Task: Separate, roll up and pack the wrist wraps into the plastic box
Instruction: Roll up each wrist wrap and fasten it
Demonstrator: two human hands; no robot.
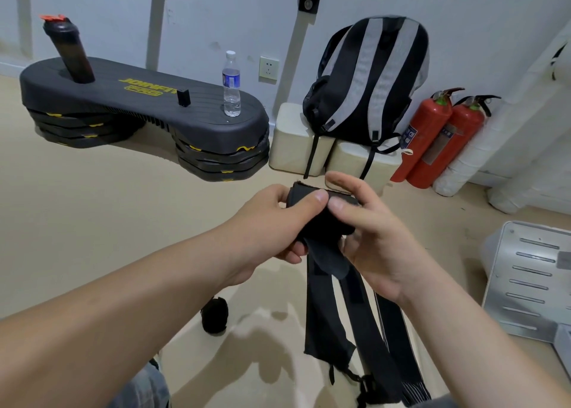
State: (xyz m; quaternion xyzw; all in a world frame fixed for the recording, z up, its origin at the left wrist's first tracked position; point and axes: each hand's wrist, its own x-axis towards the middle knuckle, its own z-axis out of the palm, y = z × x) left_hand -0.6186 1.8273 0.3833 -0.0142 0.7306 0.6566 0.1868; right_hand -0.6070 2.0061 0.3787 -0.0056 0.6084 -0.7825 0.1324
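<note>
A bundle of black wrist wraps (321,219) is held up at the centre of the view, above the floor. My left hand (278,222) grips its left side with the thumb pressed on the top edge. Opposite it, my right hand (367,231) pinches the right side, thumb on top. Several long black strips (352,321) hang down from the bundle toward my lap. One rolled black wrap (214,315) lies on the floor below my left forearm. No plastic box can be made out with certainty.
A black step platform (142,105) carries a dark shaker bottle (69,52) and a water bottle (231,83). A grey-striped backpack (370,83) sits on pale blocks (296,148). Two red fire extinguishers (438,136) stand by the wall. A white slotted appliance (528,278) lies at right.
</note>
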